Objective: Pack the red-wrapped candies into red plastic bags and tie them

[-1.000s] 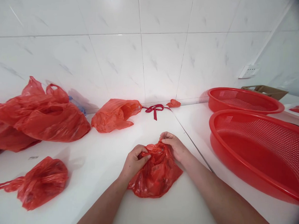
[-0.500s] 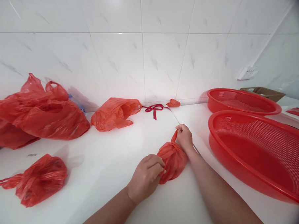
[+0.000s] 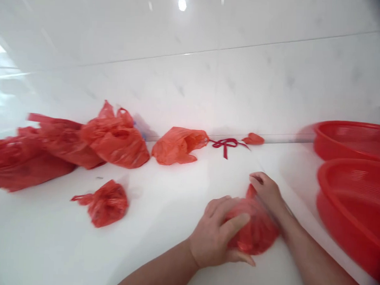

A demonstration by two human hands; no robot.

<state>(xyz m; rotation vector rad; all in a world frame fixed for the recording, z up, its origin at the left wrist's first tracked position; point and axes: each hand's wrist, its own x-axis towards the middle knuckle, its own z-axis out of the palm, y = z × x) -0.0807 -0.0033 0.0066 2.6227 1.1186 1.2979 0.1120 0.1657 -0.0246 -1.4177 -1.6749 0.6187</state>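
Observation:
A tied red plastic bag point(image 3: 255, 229), rounded and full, sits on the white table between my hands. What it contains cannot be made out. My right hand point(image 3: 265, 188) pinches the twisted top of this bag at its far side. Along the near left side, my left hand point(image 3: 219, 234) lies against the bag with its fingers spread apart, covering part of it. A smaller knotted red plastic bag point(image 3: 109, 204) rests farther left on the table, its twisted end pointing left.
Several full red bags point(image 3: 117, 139) line the wall at left. A crumpled red bag point(image 3: 179, 147), a dark red ribbon bow point(image 3: 225, 143) and a small red bundle point(image 3: 254, 139) lie along the wall. Two red plastic baskets point(image 3: 328, 182) stand at right.
The view has swung left, showing more bags there. My left hand has let go of its pinch at the bag's side and spread its fingers over it; my right hand keeps the top.

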